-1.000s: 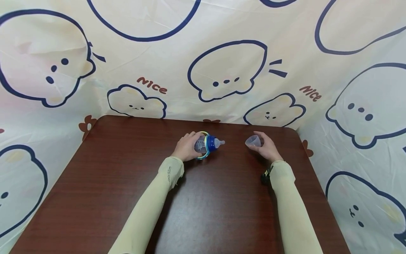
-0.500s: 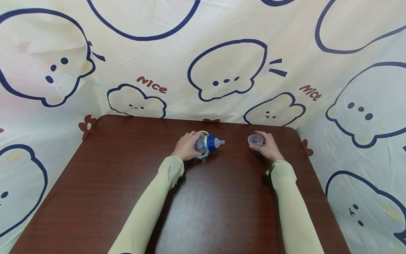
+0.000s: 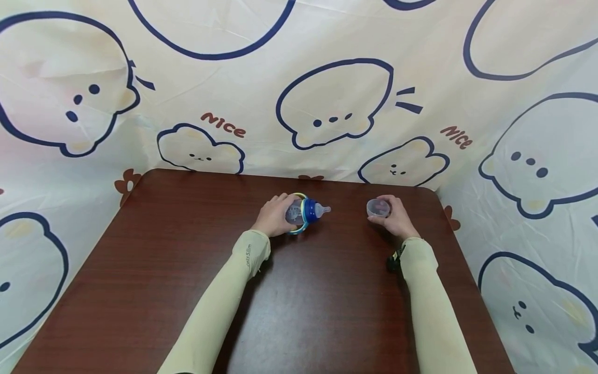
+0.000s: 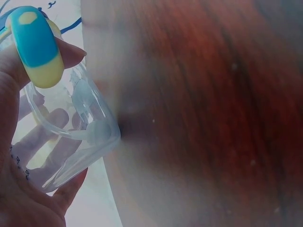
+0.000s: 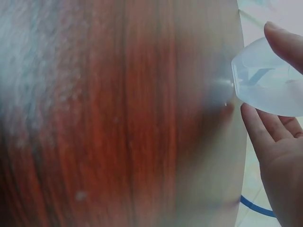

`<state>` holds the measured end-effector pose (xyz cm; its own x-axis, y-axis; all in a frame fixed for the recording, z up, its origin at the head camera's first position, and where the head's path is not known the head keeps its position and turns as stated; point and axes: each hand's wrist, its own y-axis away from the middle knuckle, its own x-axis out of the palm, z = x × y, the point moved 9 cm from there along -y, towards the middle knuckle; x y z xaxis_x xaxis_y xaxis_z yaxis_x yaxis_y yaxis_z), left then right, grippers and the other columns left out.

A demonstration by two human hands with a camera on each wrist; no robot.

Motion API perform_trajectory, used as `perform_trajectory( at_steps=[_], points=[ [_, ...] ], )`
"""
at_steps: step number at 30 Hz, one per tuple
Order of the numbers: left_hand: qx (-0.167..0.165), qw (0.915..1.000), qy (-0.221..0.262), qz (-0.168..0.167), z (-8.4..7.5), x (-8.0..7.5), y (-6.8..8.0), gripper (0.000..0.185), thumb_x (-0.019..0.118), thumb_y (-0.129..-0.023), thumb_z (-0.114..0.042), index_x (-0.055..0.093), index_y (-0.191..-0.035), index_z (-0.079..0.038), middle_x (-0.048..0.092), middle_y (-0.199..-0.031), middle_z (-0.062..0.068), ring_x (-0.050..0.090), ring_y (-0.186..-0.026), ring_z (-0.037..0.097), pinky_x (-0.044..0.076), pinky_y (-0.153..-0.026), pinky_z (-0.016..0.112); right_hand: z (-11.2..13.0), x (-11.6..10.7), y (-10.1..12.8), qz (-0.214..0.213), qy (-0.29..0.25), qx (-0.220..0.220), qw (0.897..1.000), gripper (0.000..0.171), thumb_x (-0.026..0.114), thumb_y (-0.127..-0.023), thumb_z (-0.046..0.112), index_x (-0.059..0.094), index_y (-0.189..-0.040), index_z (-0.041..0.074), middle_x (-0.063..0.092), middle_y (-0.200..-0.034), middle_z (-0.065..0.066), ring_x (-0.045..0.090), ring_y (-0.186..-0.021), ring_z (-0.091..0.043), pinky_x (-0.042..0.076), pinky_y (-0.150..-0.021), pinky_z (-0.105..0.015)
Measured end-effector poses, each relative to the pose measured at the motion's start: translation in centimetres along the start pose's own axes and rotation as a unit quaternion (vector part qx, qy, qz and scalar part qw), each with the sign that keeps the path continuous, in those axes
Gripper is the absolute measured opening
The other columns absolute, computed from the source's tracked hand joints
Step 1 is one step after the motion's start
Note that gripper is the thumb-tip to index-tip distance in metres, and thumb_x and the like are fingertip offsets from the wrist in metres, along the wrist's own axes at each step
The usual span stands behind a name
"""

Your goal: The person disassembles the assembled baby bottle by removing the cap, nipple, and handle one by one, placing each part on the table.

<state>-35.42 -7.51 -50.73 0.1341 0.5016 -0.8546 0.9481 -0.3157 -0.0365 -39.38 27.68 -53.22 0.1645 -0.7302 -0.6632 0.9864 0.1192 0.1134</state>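
Note:
My left hand [image 3: 273, 217] grips a baby bottle [image 3: 310, 211] round its clear body. The bottle leans over on its side, its blue collar and clear teat [image 3: 325, 210] pointing right. In the left wrist view, the thumb lies behind a blue and yellow handle [image 4: 35, 45], and fingers show through the bottle's clear wall [image 4: 102, 118]. To the right, my right hand [image 3: 396, 219] holds a translucent bottle cap [image 3: 377, 208] between thumb and fingers, its round opening facing up. The right wrist view has the cap's narrow end [image 5: 241, 80] close over the table.
Both hands work toward the far side of a dark brown wooden table [image 3: 140, 259]. A cream cloth [image 3: 261, 93] printed with cartoon outlines hangs behind the table and along its sides. A dark band [image 3: 394, 259] sits at the right wrist.
The cap has turned from tilted to upright, opening upward, and my right hand has shifted slightly right with it. My left hand and the bottle have stayed in place.

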Motion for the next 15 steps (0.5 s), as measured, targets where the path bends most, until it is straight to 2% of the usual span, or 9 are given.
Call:
perform_trajectory(
  at_steps=[15],
  points=[
    [-0.003, 1.0, 0.005, 0.002, 0.17, 0.23, -0.15, 0.08, 0.091, -0.077, -0.03, 0.051, -0.146, -0.021, 0.059, -0.132, 0.007, 0.052, -0.122, 0.03, 0.045, -0.107, 0.057, -0.14, -0.26, -0.16, -0.005, -0.002, -0.027, 1.0, 0.073, 0.084, -0.087, 0.018, 0.044, -0.148, 0.011, 0.039, -0.152, -0.022, 0.04, -0.136, -0.042, 0.031, -0.118, -0.063]
  ],
)
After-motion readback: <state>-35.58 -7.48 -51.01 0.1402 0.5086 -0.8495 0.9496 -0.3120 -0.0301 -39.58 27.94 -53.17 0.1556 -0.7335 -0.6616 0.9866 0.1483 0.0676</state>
